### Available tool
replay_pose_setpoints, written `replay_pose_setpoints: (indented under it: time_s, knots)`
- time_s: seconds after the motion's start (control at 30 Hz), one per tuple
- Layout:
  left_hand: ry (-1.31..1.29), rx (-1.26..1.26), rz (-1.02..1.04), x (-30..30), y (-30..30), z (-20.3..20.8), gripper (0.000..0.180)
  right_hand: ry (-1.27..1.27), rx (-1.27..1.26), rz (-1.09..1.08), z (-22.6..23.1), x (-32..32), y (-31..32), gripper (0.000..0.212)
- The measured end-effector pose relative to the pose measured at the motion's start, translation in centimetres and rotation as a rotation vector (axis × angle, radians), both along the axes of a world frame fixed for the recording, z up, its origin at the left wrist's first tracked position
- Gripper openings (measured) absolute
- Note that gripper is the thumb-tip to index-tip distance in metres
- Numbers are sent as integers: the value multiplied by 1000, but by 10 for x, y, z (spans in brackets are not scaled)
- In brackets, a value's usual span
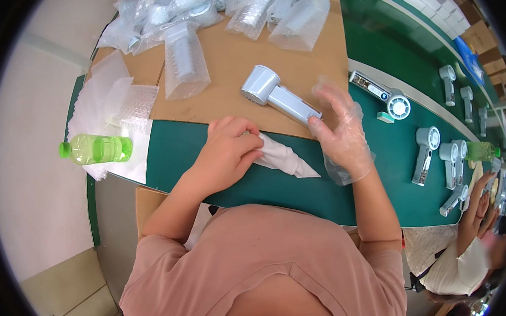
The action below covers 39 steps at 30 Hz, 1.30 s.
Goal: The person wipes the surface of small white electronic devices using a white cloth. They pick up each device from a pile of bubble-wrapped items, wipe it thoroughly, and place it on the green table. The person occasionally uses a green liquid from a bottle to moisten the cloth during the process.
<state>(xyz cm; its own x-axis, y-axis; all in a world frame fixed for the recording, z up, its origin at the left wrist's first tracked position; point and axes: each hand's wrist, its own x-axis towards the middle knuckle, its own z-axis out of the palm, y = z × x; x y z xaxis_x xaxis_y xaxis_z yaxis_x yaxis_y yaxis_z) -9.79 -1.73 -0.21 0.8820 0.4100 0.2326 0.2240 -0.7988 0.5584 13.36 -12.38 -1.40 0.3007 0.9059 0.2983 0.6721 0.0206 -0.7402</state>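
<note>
A crumpled white cloth (284, 156) is bunched in my bare left hand (230, 150), its loose corner trailing right over the green table mat. My right hand (343, 136) wears a clear plastic glove; its fingers are spread and the thumb is at the handle end of a pale blue handheld fan (287, 102). That fan lies on brown cardboard (220, 79), its round head toward the far left. Whether the thumb presses on the handle or only meets it in the picture, I cannot tell.
Fans in clear bags (184, 55) pile up at the back. Bubble-wrap sleeves (136, 107) and a green bottle (98, 148) are at left. Another fan (399, 105) lies on the right beside a small green-white block (385, 117). Several more fans (426, 140) stand farther right, near a co-worker (456, 262).
</note>
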Motion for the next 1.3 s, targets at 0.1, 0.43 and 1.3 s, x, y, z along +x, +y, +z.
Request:
replay_pose_setpoints:
  time_s: [0.1,0.43,1.3]
  knots:
    - [-32,89,-119,5,-2,33,15,180,22,215,33,-5,-11,51]
    - [48,-259,-282,27,14,44,18,353,-24,605,19,10,-14,15]
    - [127,126,248,79,4,-2,60,1540,315,-36,3,67,-12,49]
